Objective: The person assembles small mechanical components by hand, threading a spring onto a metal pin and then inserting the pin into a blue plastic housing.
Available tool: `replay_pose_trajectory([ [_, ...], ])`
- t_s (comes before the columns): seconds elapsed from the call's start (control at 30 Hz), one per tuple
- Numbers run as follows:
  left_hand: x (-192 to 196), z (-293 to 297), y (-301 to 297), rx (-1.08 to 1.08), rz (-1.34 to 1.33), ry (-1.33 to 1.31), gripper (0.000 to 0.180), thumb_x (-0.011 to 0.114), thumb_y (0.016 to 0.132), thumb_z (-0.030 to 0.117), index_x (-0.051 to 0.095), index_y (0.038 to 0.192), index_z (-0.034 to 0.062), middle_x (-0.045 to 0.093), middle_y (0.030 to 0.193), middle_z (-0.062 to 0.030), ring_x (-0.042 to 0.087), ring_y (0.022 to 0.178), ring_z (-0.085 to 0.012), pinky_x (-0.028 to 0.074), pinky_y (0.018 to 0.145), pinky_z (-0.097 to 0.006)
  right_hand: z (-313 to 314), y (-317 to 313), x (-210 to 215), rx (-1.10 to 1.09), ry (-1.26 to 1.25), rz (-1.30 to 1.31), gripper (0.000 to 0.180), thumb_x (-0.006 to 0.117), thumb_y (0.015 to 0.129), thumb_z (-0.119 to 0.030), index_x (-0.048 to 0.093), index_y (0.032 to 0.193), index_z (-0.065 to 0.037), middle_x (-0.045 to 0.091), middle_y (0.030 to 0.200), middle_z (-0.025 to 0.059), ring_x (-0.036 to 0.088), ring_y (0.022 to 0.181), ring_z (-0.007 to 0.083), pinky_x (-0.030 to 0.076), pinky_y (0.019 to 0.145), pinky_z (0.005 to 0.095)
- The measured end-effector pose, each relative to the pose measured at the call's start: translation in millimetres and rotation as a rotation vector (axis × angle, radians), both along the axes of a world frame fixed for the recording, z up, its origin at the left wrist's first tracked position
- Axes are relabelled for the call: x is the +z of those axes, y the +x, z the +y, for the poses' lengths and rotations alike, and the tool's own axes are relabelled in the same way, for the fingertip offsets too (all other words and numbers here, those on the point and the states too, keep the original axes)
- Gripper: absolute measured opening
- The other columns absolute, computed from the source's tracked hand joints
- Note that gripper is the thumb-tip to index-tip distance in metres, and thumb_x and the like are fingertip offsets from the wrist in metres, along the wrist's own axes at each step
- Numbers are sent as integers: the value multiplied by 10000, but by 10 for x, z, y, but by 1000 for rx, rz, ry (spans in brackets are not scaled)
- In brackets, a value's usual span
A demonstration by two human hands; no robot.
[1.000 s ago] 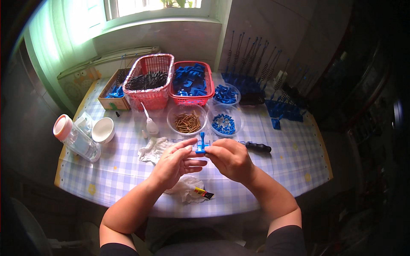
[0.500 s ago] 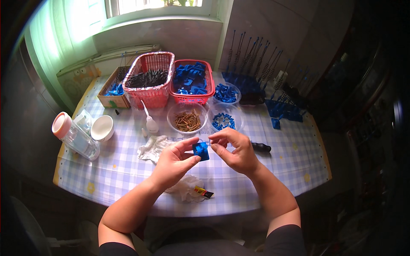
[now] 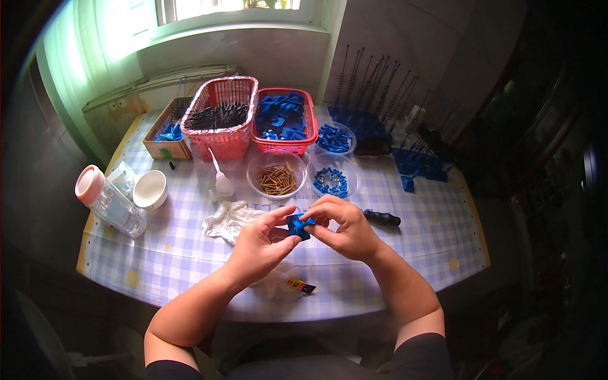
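Between the thumb and fingers of my left hand [image 3: 254, 248] is a small blue plastic piece [image 3: 297, 230] with a square, flat base and a raised middle. My right hand [image 3: 347, 232] is closed in a pinch right at the raised part of that piece. Whatever lies between its fingertips is too small and covered to name. Both hands meet over the middle of the table, just in front of a clear bowl of brass-coloured pins [image 3: 277, 180] and a clear bowl of small blue-and-silver fittings [image 3: 330, 182].
Behind stand a red basket of blue plastic parts [image 3: 313, 134], a basket of black pieces [image 3: 218, 118] and a cardboard box [image 3: 166, 149]. A black-handled tool [image 3: 382, 218] lies right; a bottle [image 3: 117, 206] and white bowl [image 3: 151, 190] left; a glue tube [image 3: 300, 285] near the front.
My right hand has come left and slightly down, so its fingertips now touch the blue piece. The blue piece has tilted in my left hand, which stays nearly in place.
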State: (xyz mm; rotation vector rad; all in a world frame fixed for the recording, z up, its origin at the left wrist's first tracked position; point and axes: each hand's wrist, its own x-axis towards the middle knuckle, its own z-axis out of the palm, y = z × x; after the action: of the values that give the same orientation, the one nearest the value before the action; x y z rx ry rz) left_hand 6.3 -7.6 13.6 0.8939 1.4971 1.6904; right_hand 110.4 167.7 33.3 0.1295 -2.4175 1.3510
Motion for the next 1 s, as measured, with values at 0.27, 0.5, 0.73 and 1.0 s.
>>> replay_pose_trajectory([
  [0.27, 23, 1, 15, -7, -14, -2, 576, 671, 835, 29, 403, 1342, -23, 575, 1188, -151, 605, 1042, -194, 500, 890, -309, 84, -28, -181, 2, -336, -112, 154, 632, 821, -54, 636, 972, -25, 596, 917, 41, 591, 765, 95, 481, 690, 228],
  [0.5, 24, 1, 15, -2, -12, 33, 589, 677, 838, 80, 396, 1338, -52, 591, 1160, -161, 623, 1011, -200, 514, 855, -304, 82, -27, -113, 2, -503, -233, 173, 617, 832, -51, 607, 1000, -10, 628, 890, 58, 614, 809, 103, 494, 731, 228],
  [0.73, 43, -4, 26, 5, 18, 25, 550, 691, 829, 91, 439, 1296, -56, 610, 1124, -159, 628, 1004, -206, 521, 846, -306, 111, -21, -123, 24, -594, -275, 177, 621, 825, -24, 606, 1000, -3, 635, 941, 61, 615, 847, 114, 496, 775, 250],
  [1.0, 32, 0, 14, 63, 64, -31, 412, 682, 846, 127, 538, 1188, -51, 651, 1034, -140, 651, 932, -181, 527, 807, -293, 82, -32, -119, 39, -656, -285, 163, 616, 822, -22, 603, 983, 3, 635, 899, 61, 618, 815, 111, 504, 759, 247],
])
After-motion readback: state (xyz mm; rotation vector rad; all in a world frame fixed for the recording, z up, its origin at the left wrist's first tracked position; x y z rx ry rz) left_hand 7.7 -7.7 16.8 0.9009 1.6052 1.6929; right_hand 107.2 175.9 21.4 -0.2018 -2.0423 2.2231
